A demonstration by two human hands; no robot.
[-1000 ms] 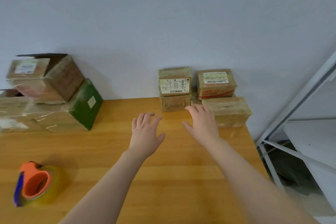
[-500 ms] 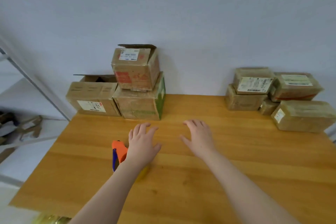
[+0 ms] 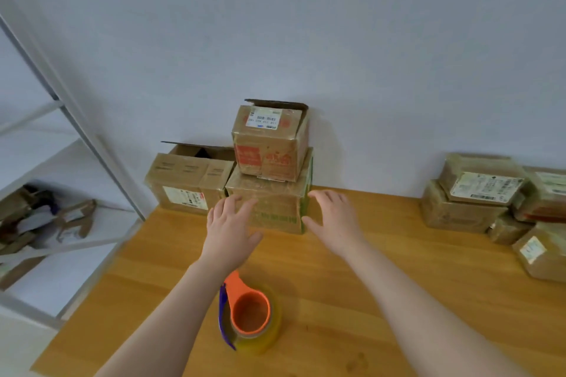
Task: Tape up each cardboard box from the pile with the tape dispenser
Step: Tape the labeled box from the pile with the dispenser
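Cardboard box [image 3: 275, 203] lies partly behind the left hand [image 3: 229, 228].

Left pile: 3 cardboard boxes, namely 1 open-flap box [image 3: 186, 184], 1 green-sided box [image 3: 272, 208], 1 red-printed box [image 3: 269, 147] on top. Right: 5 taped parcels [image 3: 456, 214] countable; the frame edge cuts the group. 1 tape dispenser [image 3: 249, 312]. 2 hands: left hand [image 3: 229, 229], right hand [image 3: 337, 220]. 1 wooden table [image 3: 367, 300]. 1 metal shelf unit [image 3: 92, 145].

Smooth wooden table [image 3: 382, 269] — matt cardboard boxes [image 3: 271, 144], glossy tape [image 3: 266, 337]
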